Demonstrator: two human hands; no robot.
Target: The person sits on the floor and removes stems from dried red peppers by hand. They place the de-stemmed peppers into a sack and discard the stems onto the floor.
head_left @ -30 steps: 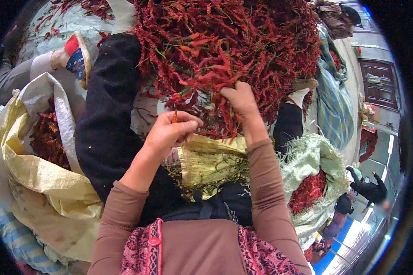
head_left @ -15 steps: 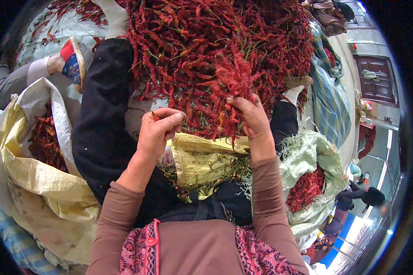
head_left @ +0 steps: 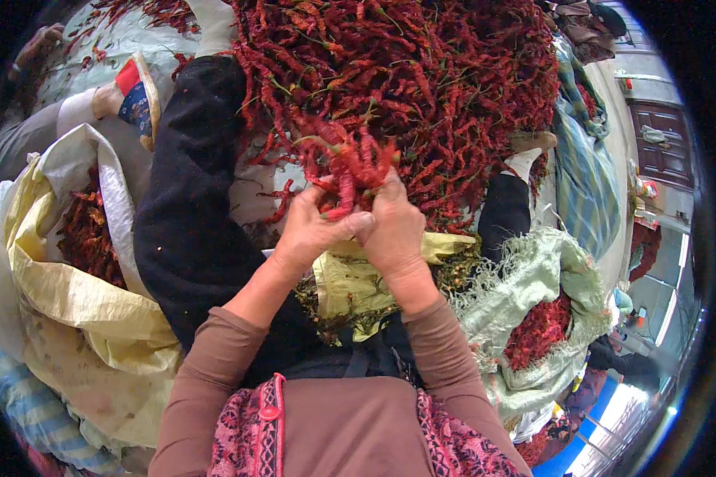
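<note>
My two hands meet in front of me around a bunch of dried red chili peppers (head_left: 348, 163). My left hand (head_left: 306, 226) is closed on the bunch's lower left side, thumb stretched toward the other hand. From the right, my right hand (head_left: 394, 219) grips the same bunch, its fingers partly hidden behind the peppers. A large heap of dried red chilies (head_left: 406, 79) lies just beyond. Below my hands, a yellow sack (head_left: 350, 290) with loose green stems (head_left: 453, 270) around it is spread between my legs.
At my left stands an open white and yellow sack (head_left: 71, 318) with darker chilies (head_left: 91, 230) inside. A pale green sack (head_left: 485, 318) at my right holds red chilies (head_left: 539, 330). Another person's shod foot (head_left: 139, 103) is at the upper left.
My right hand has moved left with its chilies, and my left hand has come over to join it on the bunch. The view has shifted slightly.
</note>
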